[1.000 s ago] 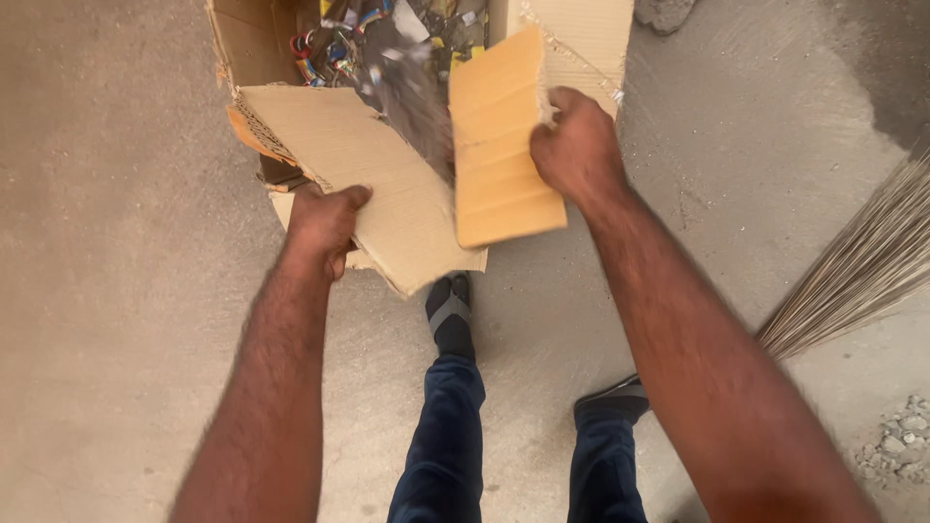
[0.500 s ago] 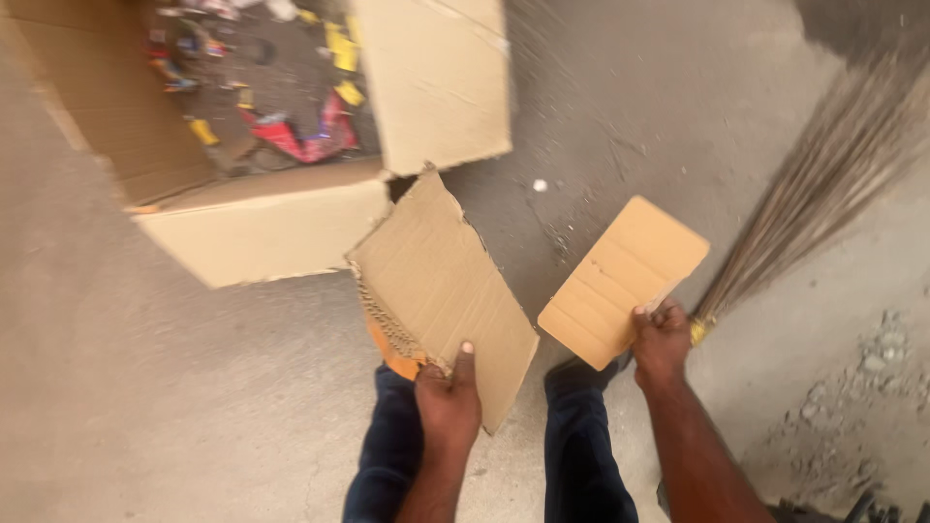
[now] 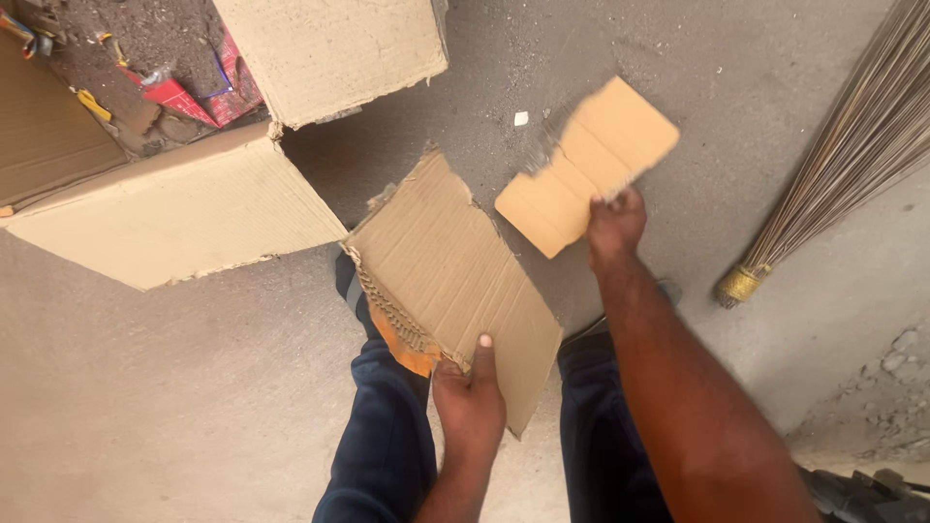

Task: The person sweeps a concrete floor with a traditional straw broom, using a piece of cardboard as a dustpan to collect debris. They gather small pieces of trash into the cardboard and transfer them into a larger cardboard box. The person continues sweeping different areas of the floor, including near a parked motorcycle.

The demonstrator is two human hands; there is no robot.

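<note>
The left hand pinches the near edge of a large torn cardboard sheet, thumb on top. The right hand grips a smaller cardboard piece, blurred, probably mid-swing. Both are held clear above the floor, beside the open box. Judged: the scooping step; next calls for lowering both edges flush to the floor.

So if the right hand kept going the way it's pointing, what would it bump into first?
The right hand points up and a little left in the picture, gripping the small cardboard piece. Beyond that piece lies only bare concrete floor to the picture's edge; the cardboard box sits further left. Depth is hard to judge, so it probably meets just floor.
</note>
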